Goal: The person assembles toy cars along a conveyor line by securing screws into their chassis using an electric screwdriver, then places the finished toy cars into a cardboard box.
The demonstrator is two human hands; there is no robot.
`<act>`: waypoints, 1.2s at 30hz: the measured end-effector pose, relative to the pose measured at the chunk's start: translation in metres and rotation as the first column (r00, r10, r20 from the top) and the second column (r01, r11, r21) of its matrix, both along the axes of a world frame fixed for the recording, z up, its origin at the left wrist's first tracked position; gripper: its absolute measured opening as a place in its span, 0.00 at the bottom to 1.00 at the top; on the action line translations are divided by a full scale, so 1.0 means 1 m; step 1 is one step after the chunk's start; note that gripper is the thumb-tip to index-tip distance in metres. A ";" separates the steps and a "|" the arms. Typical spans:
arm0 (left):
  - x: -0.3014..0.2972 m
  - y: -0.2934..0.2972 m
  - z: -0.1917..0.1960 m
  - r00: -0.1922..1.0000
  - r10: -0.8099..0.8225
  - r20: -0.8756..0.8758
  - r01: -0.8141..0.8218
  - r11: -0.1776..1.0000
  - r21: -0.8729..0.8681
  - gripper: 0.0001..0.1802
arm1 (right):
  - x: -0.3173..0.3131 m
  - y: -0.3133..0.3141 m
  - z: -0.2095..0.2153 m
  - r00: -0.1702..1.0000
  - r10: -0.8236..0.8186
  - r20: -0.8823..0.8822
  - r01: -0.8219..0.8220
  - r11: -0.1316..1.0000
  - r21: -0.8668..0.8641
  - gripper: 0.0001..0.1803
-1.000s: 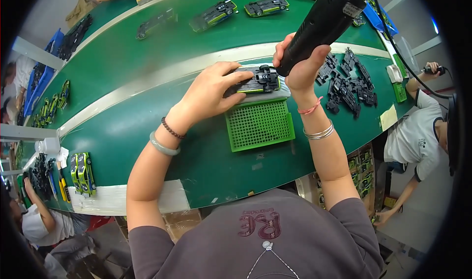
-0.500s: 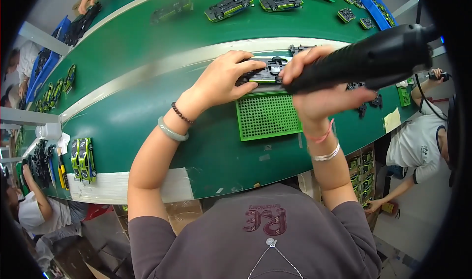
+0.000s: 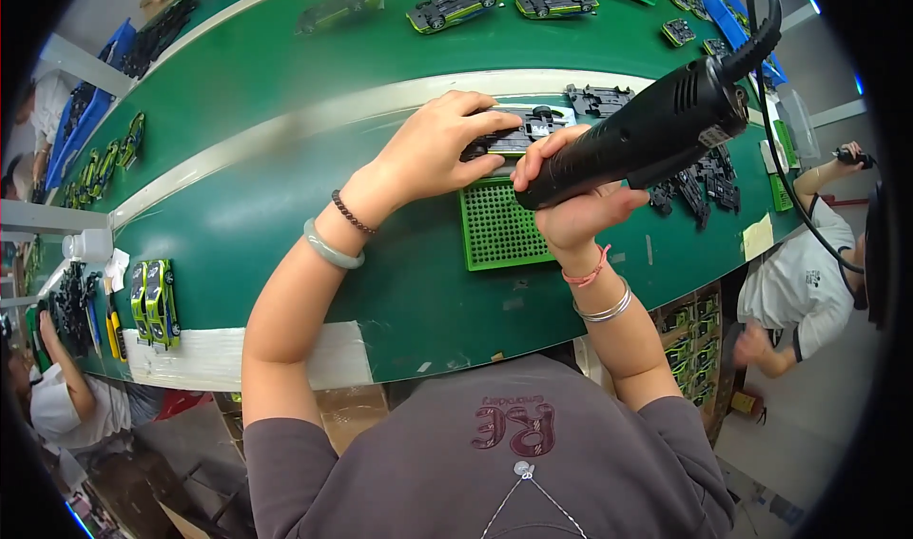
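Observation:
An upturned toy car [image 3: 544, 123] lies on the bench in front of me, its dark underside and wheels facing up. My left hand [image 3: 436, 149] grips its left end, with the thumb on the near side and the fingers over the top. My right hand [image 3: 573, 220] is wrapped round a black electric screwdriver [image 3: 647, 125], which slants over the bench with its cable end up at the right. Its tip is hidden behind my fingers, so contact with the car cannot be told. Just nearer than the car sits a green perforated tray [image 3: 502, 230], partly covered by my right hand.
Black chassis parts [image 3: 704, 187] lie in a pile to the right, and another chassis [image 3: 599, 100] lies behind the car. Upturned cars [image 3: 455, 7] rest on the far green surface. Finished-looking green cars [image 3: 154, 301] stand at the left. The screwdriver's cable [image 3: 775, 149] hangs at the right, near a co-worker [image 3: 799, 292].
My right hand and the screwdriver have shifted left and nearer me, the tool tilting more steeply. My left hand stays on the car. The far cars have slid slightly right; the co-worker's lower hand has risen.

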State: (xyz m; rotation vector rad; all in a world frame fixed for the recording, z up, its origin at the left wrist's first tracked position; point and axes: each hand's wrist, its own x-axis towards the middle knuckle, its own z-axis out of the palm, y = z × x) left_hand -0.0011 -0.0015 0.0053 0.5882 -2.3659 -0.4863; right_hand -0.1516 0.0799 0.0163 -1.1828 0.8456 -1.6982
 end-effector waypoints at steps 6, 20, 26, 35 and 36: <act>0.001 -0.001 0.000 0.999 -0.002 0.037 0.002 1.000 0.015 0.25 | 0.010 0.001 -0.002 0.998 -0.062 -0.013 0.062 0.998 0.017 0.52; 0.040 -0.020 0.024 0.970 0.000 0.243 -0.051 0.978 0.203 0.34 | 0.009 -0.034 0.063 0.994 0.028 0.110 -0.009 0.986 -0.167 0.56; 0.038 -0.019 0.015 0.986 0.012 0.167 -0.036 0.990 0.140 0.28 | 0.037 -0.060 0.053 0.997 0.028 -0.071 -0.038 0.988 -0.152 0.54; 0.036 -0.025 0.019 0.980 0.007 0.197 -0.040 0.986 0.162 0.30 | 0.038 -0.077 0.032 0.990 0.056 -0.130 -0.072 0.989 -0.127 0.52; 0.037 -0.028 0.019 0.980 0.020 0.198 -0.052 0.986 0.161 0.30 | 0.042 -0.080 0.030 0.991 0.070 -0.116 -0.083 0.989 -0.119 0.51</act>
